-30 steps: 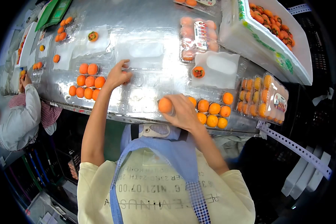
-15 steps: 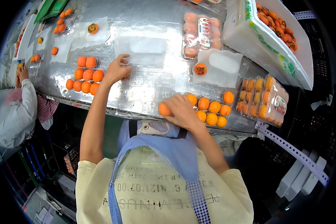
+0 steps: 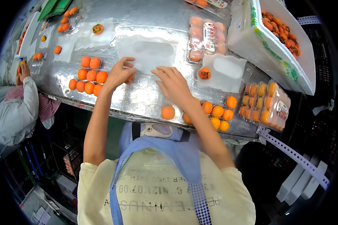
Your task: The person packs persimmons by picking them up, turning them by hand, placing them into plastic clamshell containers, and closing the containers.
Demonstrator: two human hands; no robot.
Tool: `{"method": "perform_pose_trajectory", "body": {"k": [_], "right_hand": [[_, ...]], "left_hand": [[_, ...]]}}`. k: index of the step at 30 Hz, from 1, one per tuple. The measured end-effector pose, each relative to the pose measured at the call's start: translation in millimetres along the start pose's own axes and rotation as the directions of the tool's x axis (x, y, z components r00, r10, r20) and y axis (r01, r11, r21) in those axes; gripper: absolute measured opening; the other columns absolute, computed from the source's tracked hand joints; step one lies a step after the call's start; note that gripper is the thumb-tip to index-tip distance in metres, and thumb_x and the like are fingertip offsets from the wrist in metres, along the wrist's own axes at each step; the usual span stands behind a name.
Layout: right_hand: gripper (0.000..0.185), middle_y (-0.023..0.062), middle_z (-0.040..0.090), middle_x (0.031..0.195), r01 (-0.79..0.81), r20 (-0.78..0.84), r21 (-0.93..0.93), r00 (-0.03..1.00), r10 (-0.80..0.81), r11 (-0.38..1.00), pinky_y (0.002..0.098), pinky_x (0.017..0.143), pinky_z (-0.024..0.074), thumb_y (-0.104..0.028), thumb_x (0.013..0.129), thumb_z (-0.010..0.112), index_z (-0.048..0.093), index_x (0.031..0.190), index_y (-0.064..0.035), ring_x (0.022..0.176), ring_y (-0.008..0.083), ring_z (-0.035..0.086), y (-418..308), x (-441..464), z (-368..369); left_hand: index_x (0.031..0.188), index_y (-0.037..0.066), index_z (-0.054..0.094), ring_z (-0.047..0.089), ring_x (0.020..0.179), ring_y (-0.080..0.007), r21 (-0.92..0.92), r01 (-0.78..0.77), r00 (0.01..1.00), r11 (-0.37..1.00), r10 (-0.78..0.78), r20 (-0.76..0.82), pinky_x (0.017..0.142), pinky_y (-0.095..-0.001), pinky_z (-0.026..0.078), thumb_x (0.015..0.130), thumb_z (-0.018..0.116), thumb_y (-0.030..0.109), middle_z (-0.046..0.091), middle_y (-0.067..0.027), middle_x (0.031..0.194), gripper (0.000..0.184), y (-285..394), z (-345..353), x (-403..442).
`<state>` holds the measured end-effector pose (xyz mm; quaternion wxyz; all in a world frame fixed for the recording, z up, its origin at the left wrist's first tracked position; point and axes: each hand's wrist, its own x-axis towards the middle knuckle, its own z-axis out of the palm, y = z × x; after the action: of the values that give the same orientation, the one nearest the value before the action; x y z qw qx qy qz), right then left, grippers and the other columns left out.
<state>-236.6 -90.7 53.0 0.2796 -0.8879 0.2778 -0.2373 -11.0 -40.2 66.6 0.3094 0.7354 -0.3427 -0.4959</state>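
Observation:
A clear plastic tray [image 3: 145,92] lies in front of me, its lid spread behind it. One persimmon [image 3: 168,112] sits in its near right corner. My left hand [image 3: 118,75] is over the tray's left side, fingers curved and apart. Part of another orange persimmon [image 3: 130,78] shows under the thumb; whether they touch, I cannot tell. My right hand [image 3: 173,85] hovers above the tray's right part, fingers spread with nothing between them. Its wrist partly hides a second tray of persimmons [image 3: 217,111] on the right. To the left sits a tray filled with persimmons [image 3: 91,75].
A white foam box [image 3: 274,56] of persimmons stands back right. Closed packs of persimmons [image 3: 206,35] lie behind and more packs [image 3: 264,100] at the right edge. A white liner [image 3: 225,73] bears one persimmon [image 3: 204,73]. Another person [image 3: 17,112] works at far left.
My right hand has let go of the persimmon at the tray's near right corner and moved forward over the tray. My left hand stays nearly in place. The view has shifted slightly.

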Motion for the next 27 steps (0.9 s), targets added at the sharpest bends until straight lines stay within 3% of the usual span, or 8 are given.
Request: {"method": "perform_pose_trajectory", "body": {"k": [2, 5, 7, 9, 11, 12, 22, 27], "right_hand": [[0.039, 0.0085, 0.054, 0.118, 0.001, 0.017, -0.073, 1.0, 0.0, 0.997, 0.0382, 0.086, 0.0413, -0.01, 0.077, 0.065, 0.056, 0.114, -0.006, 0.106, 0.0278, 0.049, 13.9, 8.9, 16.4], [0.042, 0.0079, 0.052, 0.122, -0.046, 0.075, -0.163, 0.995, 0.059, 0.985, 0.0392, 0.087, 0.0411, -0.01, 0.076, 0.066, 0.056, 0.117, -0.0074, 0.109, 0.0267, 0.047, 26.9, 16.4, 34.8], [0.044, 0.0074, 0.052, 0.123, -0.074, 0.083, -0.19, 0.992, 0.092, 0.979, 0.0397, 0.087, 0.041, -0.011, 0.075, 0.067, 0.056, 0.117, -0.0085, 0.111, 0.0261, 0.046, 35.9, 14.2, 42.6], [0.045, 0.0071, 0.052, 0.124, -0.092, 0.067, -0.152, 0.992, 0.103, 0.984, 0.0395, 0.088, 0.041, -0.015, 0.074, 0.068, 0.057, 0.118, -0.0087, 0.111, 0.0262, 0.046, 39.3, 13.9, 42.5], [0.045, 0.0069, 0.052, 0.124, -0.112, 0.065, -0.139, 0.99, 0.122, 0.984, 0.0394, 0.089, 0.041, -0.016, 0.074, 0.069, 0.057, 0.117, -0.0086, 0.111, 0.0262, 0.046, 39.5, 14.2, 40.1], [0.045, 0.0068, 0.052, 0.124, -0.114, 0.065, -0.145, 0.99, 0.125, 0.983, 0.0392, 0.089, 0.0411, -0.017, 0.074, 0.068, 0.057, 0.117, -0.0089, 0.111, 0.0262, 0.046, 38.9, 13.5, 40.2], [0.044, 0.0069, 0.052, 0.123, -0.124, 0.051, -0.141, 0.99, 0.133, 0.982, 0.0383, 0.091, 0.0419, -0.019, 0.074, 0.069, 0.059, 0.116, -0.0091, 0.11, 0.0276, 0.047, 38.0, 13.4, 39.9], [0.044, 0.0076, 0.053, 0.123, -0.122, 0.046, -0.14, 0.99, 0.13, 0.983, 0.0378, 0.092, 0.0422, -0.02, 0.074, 0.068, 0.059, 0.116, -0.0096, 0.108, 0.0293, 0.047, 38.5, 13.7, 40.8]], "left_hand": [[0.122, 0.005, 0.051, 0.062, 0.07, -0.0141, -0.028, -0.029, 0.999, 0.999, 0.028, -0.028, 0.056, -0.0252, 0.051, 0.08, 0.065, 0.018, 0.053, -0.0097, 0.106, 0.046, 2.8, 2.1, -9.9], [0.122, 0.004, 0.051, 0.062, 0.073, -0.0144, -0.354, -0.071, 0.997, 0.933, 0.06, -0.041, 0.058, -0.0242, 0.051, 0.084, 0.063, 0.023, 0.056, -0.0098, 0.104, 0.043, 8.3, 10.1, -35.4], [0.124, 0.001, 0.049, 0.061, 0.088, -0.0216, -0.655, -0.002, 0.987, 0.755, 0.105, 0.118, 0.066, -0.029, 0.052, 0.092, 0.049, 0.039, 0.056, -0.014, 0.11, 0.05, 8.1, 19.4, -60.4], [0.129, -0.003, 0.042, 0.057, 0.101, -0.0296, -0.876, 0.178, 0.931, 0.448, 0.211, 0.297, 0.078, -0.036, 0.052, 0.094, 0.042, 0.041, 0.053, -0.0185, 0.116, 0.056, -1.3, 32.9, -77.6], [0.132, -0.004, 0.038, 0.051, 0.113, -0.0345, -0.902, 0.283, 0.867, 0.325, 0.315, 0.386, 0.094, -0.0436, 0.044, 0.096, 0.039, 0.034, 0.049, -0.0204, 0.124, 0.053, -1.7, 42.8, -93.8], [0.136, -0.005, 0.031, 0.05, 0.115, -0.0373, -0.903, 0.307, 0.863, 0.3, 0.312, 0.397, 0.093, -0.0437, 0.047, 0.094, 0.041, 0.035, 0.044, -0.0238, 0.128, 0.058, -4.8, 49.0, -98.4], [0.139, -0.003, 0.026, 0.061, 0.097, -0.0321, -0.869, 0.348, 0.83, 0.351, 0.316, 0.46, 0.078, -0.0364, 0.058, 0.096, 0.044, 0.027, 0.047, -0.0208, 0.12, 0.055, -26.3, 54.1, -112.9], [0.133, 0.002, 0.037, 0.063, 0.088, -0.0247, -0.714, 0.202, 0.949, 0.67, 0.047, 0.313, 0.068, -0.0308, 0.058, 0.096, 0.047, 0.028, 0.053, -0.0153, 0.11, 0.047, -36.3, 53.4, -118.6]]}}
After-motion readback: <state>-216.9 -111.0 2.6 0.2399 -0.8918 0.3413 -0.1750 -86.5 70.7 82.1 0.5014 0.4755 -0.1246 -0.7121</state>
